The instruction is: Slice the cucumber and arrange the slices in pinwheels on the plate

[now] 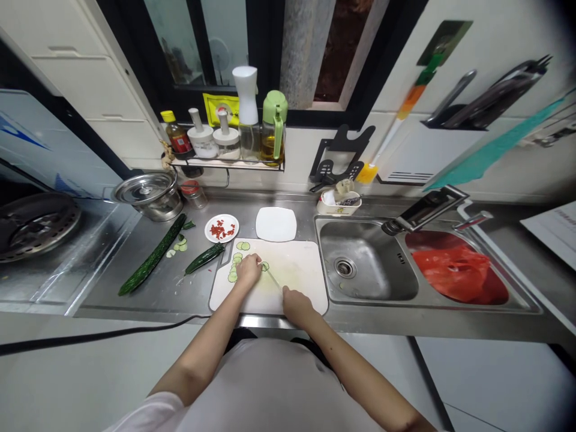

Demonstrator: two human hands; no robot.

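A white cutting board (310,270) lies in front of me on the steel counter. My right hand (297,306) grips a knife (274,280), its thin blade pointing up and left across the board. Near the blade's tip lies a round cucumber slice (265,266). The curled fingers of my left hand (249,271) pinch at this slice's left edge. Several more cucumber slices (233,276) lie along the board's left side, partly covered by my left hand. Left of the board rests a short dark green cucumber piece (204,258).
Behind the board are a white square plate (276,224) and a small plate (208,231) with red chopped bits. A long cucumber (152,256) and a steel pot (155,201) sit to the left. To the right, a double sink (369,288) holds a red plastic bag (454,273).
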